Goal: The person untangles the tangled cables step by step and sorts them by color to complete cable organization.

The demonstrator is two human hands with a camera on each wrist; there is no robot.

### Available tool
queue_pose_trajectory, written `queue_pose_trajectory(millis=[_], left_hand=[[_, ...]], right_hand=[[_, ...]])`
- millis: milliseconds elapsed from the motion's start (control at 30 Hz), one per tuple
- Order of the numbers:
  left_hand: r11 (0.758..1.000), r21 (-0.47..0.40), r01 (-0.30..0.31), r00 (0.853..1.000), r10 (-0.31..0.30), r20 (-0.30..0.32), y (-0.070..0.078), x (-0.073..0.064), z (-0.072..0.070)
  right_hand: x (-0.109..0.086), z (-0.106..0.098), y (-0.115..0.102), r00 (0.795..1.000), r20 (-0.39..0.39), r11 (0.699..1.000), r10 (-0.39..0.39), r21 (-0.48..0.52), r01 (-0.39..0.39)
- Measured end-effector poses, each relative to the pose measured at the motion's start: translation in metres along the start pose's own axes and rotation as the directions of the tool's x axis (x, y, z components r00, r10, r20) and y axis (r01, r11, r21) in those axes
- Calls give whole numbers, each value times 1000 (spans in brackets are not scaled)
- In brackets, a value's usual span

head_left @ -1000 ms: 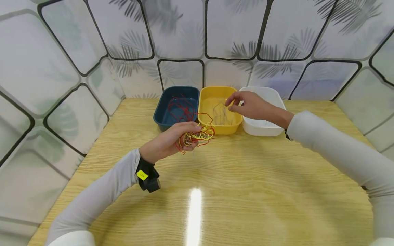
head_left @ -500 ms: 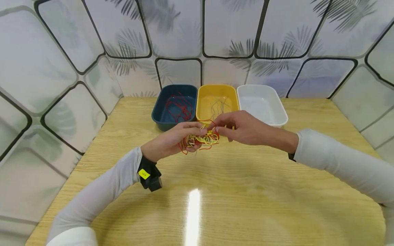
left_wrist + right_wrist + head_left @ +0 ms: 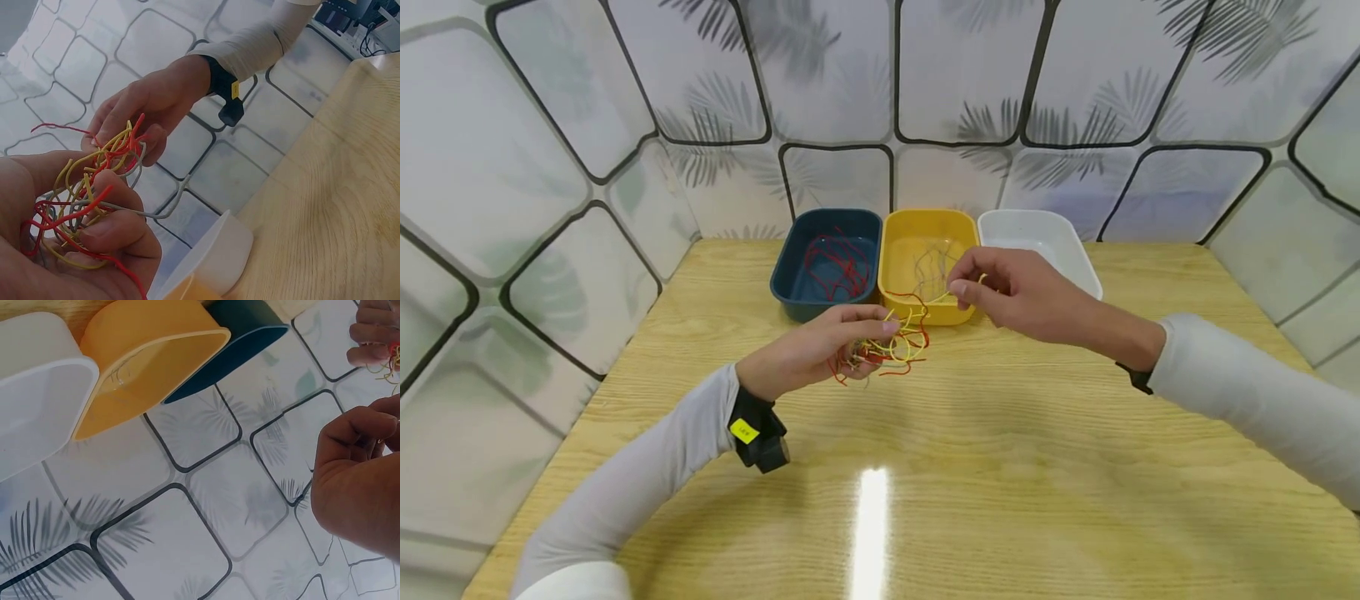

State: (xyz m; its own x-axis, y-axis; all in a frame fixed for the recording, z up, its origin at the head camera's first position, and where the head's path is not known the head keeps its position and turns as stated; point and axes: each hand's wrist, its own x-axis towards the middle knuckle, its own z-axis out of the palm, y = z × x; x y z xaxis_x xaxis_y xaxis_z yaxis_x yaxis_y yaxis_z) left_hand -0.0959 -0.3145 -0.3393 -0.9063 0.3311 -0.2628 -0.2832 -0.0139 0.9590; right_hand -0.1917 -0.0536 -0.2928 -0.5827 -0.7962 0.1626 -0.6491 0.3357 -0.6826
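Observation:
My left hand (image 3: 823, 346) holds a tangled bunch of thin red, yellow and grey wires (image 3: 910, 343), thumb on top and loose ends sticking out to the right. In the left wrist view the wires (image 3: 87, 206) loop between thumb and curled fingers. Up and to the right of it, my right hand (image 3: 1030, 292) pinches a yellow wire (image 3: 942, 297) between thumb and forefinger, in front of the yellow tub (image 3: 928, 313). Grey wires (image 3: 931, 265) lie inside that tub. Several red wires (image 3: 847, 271) lie in the dark blue tub (image 3: 808, 308) on its left.
A white tub (image 3: 1060, 242) stands at the right end of the row, partly behind my right hand. All three tubs sit side by side at the back of the wooden table (image 3: 1000, 483), against a patterned curtain (image 3: 962, 75).
From over the yellow tub, my right hand came down to the bunch, then drew back up and right with a yellow wire pinched in its fingertips. The left hand stayed nearly still.

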Motion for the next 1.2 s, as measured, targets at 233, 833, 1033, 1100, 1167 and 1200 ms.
queue_pose_trajectory(millis=[233,833,1033,1100,1167,1200], left_hand=[[999,40,7,1000,-6,-10,0,-3,-5],[998,57,13,1000,-14,19,0,-8,-7],[996,79,37,999,-36,-16,-5,-9,-8],[995,91,41,999,-38,-25,-7,-8,-10],[994,102,49,998,-45,-37,-9,-8,-13],[993,103,50,998,-46,-41,-10,-9,-14]], right_hand=[[-11,-23,8,993,-121,1000,-4,20,6],[-28,-58,35,920,-390,997,44,-42,-66],[-31,-68,41,887,-453,991,88,-52,-125],[-34,-75,44,868,-487,992,97,-26,-125],[-37,-83,48,846,-524,994,98,4,-113],[-38,-87,50,836,-539,994,97,15,-106]])
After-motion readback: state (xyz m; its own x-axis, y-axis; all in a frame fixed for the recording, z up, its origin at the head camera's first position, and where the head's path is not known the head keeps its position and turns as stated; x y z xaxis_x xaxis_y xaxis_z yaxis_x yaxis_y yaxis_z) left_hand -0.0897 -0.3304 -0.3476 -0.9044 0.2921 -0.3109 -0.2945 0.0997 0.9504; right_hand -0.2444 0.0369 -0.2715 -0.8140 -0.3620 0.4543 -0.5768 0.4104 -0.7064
